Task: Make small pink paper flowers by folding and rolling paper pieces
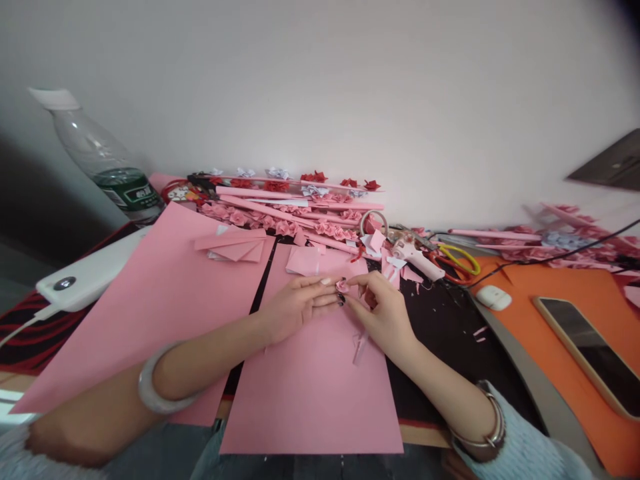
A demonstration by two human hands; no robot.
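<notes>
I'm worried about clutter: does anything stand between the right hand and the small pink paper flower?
Nothing visible does: the right hand touches the paper flower directly, as does the left hand. The glue gun lies farther back, out of the way.

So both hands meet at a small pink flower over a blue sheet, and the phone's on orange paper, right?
The sheet is pink, not blue, as the head view shows. The left hand and right hand meet at the small pink flower, and the phone lies on orange paper.
</notes>
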